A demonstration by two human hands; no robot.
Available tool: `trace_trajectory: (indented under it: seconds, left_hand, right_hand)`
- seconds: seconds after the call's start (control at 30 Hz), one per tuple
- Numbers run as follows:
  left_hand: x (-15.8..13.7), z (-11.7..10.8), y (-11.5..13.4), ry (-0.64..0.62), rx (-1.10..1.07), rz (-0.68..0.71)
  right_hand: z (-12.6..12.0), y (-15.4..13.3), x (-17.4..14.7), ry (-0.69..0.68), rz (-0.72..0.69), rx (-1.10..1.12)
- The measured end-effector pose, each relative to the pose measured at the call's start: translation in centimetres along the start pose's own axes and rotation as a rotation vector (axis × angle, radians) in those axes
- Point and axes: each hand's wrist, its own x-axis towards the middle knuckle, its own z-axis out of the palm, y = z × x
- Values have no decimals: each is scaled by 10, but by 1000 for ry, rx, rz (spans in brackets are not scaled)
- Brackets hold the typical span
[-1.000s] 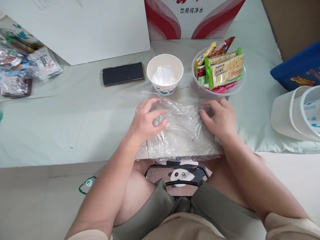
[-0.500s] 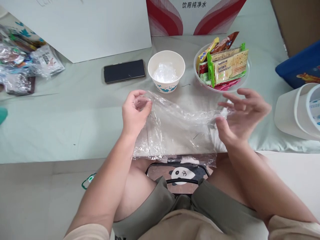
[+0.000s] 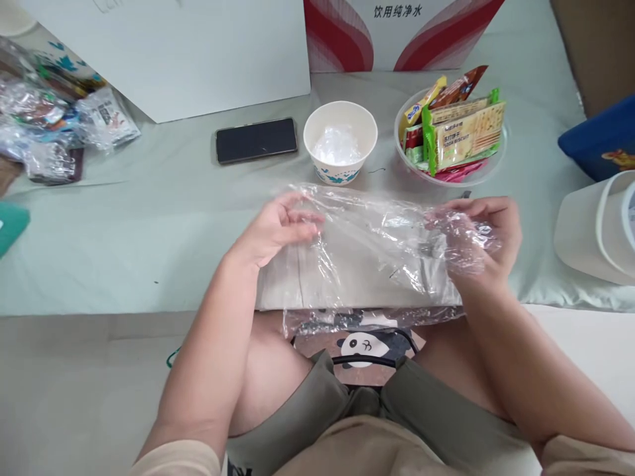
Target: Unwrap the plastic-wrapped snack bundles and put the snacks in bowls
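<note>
A crinkled sheet of clear plastic film point(image 3: 367, 244) stretches between my two hands, over the table's front edge and down towards my lap. It is see-through, and I cannot tell whether it is a bag. On the left, the fingers and thumb of my left hand point(image 3: 285, 228) close on its upper corner. My right hand point(image 3: 489, 231) is curled into the bunched other end, with plastic lying across its fingers and palm. Just beyond the film stands a white paper bowl point(image 3: 312, 142) with a blue leaf pattern, holding crumpled clear plastic point(image 3: 337, 144).
A phone point(image 3: 256, 140) lies left of the bowl. To its right is a clear tub point(image 3: 403, 155) of wrapped biscuits point(image 3: 466, 139). Large boxes point(image 3: 198, 53) stand behind. Wrapped packets point(image 3: 49, 125) pile up far left; a white bucket point(image 3: 578, 231) stands far right.
My right hand has turned and curled its spread fingers into the film's end. The film is spread wider and hangs lower. My left hand has shifted slightly right and down.
</note>
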Motion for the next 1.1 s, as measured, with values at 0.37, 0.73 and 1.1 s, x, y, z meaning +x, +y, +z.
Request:
trace_trajectory:
  seconds: [0.37, 0.73, 1.1]
  left_hand:
    - [2, 10, 3, 77, -22, 28]
    - [1, 11, 6, 116, -15, -7]
    - [5, 10, 17, 258, -177, 12]
  right_hand:
    - [-13, 7, -1, -82, 160, -18]
    - [-23, 7, 4, -83, 202, -235]
    - [-28, 9, 21, 14, 147, 250]
